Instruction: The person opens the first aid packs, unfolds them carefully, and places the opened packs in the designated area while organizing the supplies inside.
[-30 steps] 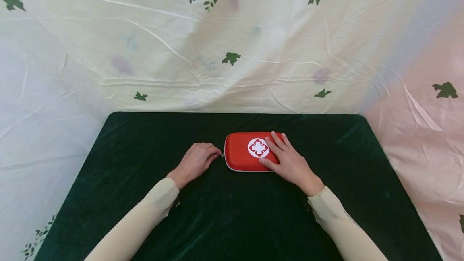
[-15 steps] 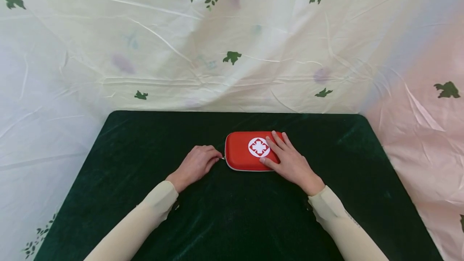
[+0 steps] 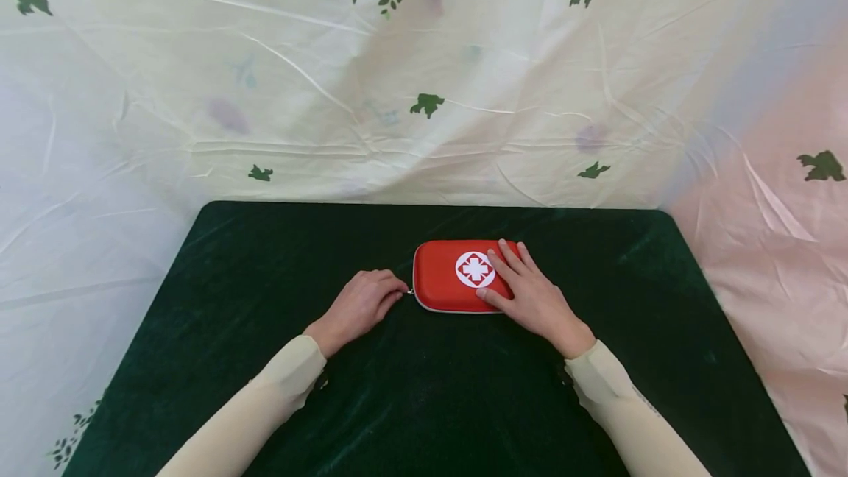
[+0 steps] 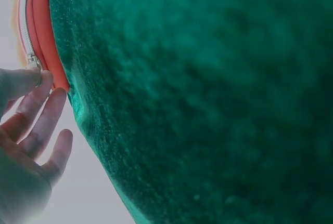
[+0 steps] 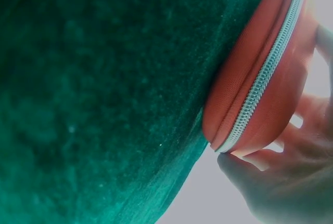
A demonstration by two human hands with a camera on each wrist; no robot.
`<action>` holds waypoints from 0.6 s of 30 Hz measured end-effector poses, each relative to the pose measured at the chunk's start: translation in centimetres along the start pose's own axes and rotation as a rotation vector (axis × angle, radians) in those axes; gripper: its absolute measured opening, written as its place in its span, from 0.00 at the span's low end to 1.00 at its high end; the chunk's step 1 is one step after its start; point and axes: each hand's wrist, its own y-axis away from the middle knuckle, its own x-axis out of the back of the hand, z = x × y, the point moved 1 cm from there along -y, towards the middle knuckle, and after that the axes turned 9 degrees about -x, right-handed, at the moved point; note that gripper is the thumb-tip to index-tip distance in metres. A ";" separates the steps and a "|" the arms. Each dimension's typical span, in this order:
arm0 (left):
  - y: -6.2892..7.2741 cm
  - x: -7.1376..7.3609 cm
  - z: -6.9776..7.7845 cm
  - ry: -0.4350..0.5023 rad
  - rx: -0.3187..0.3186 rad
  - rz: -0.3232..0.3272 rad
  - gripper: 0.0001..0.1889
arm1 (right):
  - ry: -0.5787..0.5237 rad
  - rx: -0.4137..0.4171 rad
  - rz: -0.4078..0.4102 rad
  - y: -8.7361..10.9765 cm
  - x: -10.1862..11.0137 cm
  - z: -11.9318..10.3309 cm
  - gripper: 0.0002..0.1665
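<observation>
A red zippered first-aid case (image 3: pixel 433 278) with a white cross emblem lies flat on the dark green cloth. At its left end my left hand (image 3: pixel 361 304) pinches the small metal zipper pull (image 3: pixel 410 292) between thumb and index finger. In the left wrist view, the zipper pull (image 4: pixel 33 60) sits on the white zipper track, and the other fingers of that hand fan out below. My right hand (image 3: pixel 533 297) rests with spread fingers over the right end of the case, partly covering the emblem. The right wrist view shows closed silver zipper teeth (image 5: pixel 260 81) along the case's side.
The green velvet-like cloth (image 3: pixel 424 403) covers the whole table, whose far edge meets a pale hanging curtain (image 3: pixel 318 94) with green leaf prints. Similar curtains stand at left and right.
My left hand has moved slightly toward the near side with the zipper pull, along the left end of the case. The right hand keeps its place on the case.
</observation>
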 end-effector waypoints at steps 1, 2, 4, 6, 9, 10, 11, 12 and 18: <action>0.0 0.0 0.0 0.002 -0.001 0.000 0.11 | 0.000 0.000 0.000 0.0 0.0 0.0 0.54; 0.1 0.0 0.0 0.005 -0.002 -0.001 0.11 | 0.000 0.000 0.000 0.0 0.0 0.0 0.54; 0.2 -0.1 0.1 0.008 -0.003 -0.001 0.11 | -0.001 0.001 0.001 0.0 0.0 0.0 0.54; 0.3 -0.1 0.2 0.004 -0.006 0.004 0.11 | -0.002 0.001 0.000 0.0 0.0 -0.1 0.53; 0.4 -0.1 0.2 -0.004 -0.014 0.014 0.11 | -0.005 0.000 0.000 0.1 0.1 -0.1 0.53; 0.4 -0.1 0.3 -0.008 -0.017 0.016 0.11 | -0.005 0.000 0.000 0.1 0.1 -0.1 0.53; 0.4 -0.1 0.3 -0.010 -0.018 0.018 0.11 | -0.006 0.000 0.000 0.1 0.1 -0.1 0.53; 0.5 -0.1 0.4 -0.012 -0.018 0.018 0.11 | -0.007 0.001 0.000 0.1 0.1 -0.1 0.53; 0.6 -0.2 0.6 0.007 0.020 -0.010 0.11 | -0.007 0.006 0.004 0.0 0.0 0.0 0.53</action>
